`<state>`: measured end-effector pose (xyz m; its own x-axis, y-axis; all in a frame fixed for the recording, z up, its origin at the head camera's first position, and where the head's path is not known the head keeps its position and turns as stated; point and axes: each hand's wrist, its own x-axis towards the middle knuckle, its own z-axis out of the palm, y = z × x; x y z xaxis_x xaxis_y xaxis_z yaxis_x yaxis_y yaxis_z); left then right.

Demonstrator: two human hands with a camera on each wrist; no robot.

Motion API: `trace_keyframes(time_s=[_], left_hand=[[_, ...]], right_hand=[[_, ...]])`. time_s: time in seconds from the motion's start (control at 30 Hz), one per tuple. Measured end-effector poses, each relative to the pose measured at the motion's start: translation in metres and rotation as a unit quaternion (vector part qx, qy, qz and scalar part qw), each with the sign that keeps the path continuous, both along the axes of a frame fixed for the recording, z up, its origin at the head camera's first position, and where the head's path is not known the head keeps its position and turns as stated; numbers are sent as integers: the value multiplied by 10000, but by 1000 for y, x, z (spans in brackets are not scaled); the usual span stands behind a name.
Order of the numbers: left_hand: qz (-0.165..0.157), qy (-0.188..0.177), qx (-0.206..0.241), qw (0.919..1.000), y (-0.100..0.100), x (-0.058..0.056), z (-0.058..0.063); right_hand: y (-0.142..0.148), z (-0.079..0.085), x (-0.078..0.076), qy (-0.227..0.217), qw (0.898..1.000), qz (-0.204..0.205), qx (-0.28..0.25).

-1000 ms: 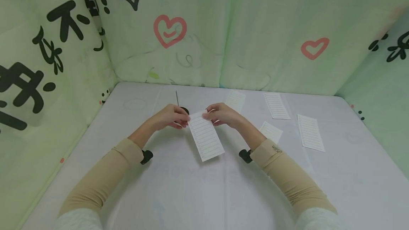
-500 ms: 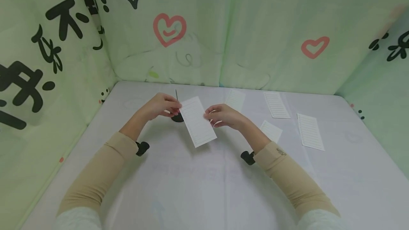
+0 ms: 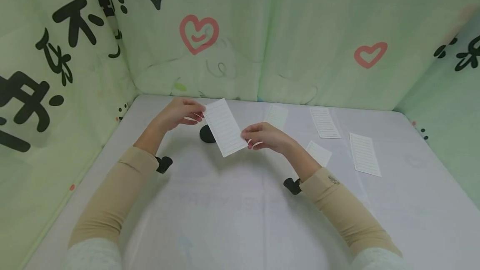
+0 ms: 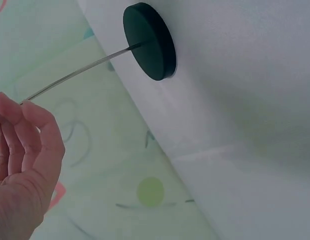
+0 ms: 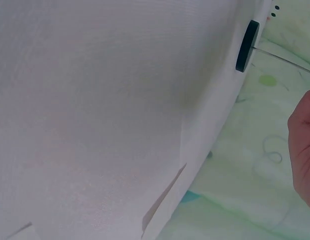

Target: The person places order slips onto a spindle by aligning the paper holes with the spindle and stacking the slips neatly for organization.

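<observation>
Soft, slightly dim light spreads evenly across the pale tabletop in the head view. Blurry-edged shadows lie below the raised paper slip and along the inner sides of both sleeves. The slip looks washed out, its markings too faint to read. Wide-angle distortion splays the tabletop's side edges. Both wrist views are greyer and dimmer, with a broad, soft shadow near the dark base.
</observation>
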<state>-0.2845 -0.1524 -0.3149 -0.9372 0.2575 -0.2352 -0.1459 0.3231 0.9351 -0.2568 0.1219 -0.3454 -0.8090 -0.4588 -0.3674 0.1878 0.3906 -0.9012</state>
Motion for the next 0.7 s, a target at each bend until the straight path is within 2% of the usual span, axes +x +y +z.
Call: trace_keyframes(time_s=[0.23, 0.4, 0.7], left_hand=[[323, 8, -90, 9994, 2, -5, 6], [381, 11, -105, 9992, 2, -10, 3], [451, 32, -69, 9990, 5, -10, 1]], right_hand=[[-6, 3, -6, -21, 9994, -329, -47], [-11, 1, -12, -158, 9981, -591, -99], [-14, -3, -15, -236, 9975, -665, -52]])
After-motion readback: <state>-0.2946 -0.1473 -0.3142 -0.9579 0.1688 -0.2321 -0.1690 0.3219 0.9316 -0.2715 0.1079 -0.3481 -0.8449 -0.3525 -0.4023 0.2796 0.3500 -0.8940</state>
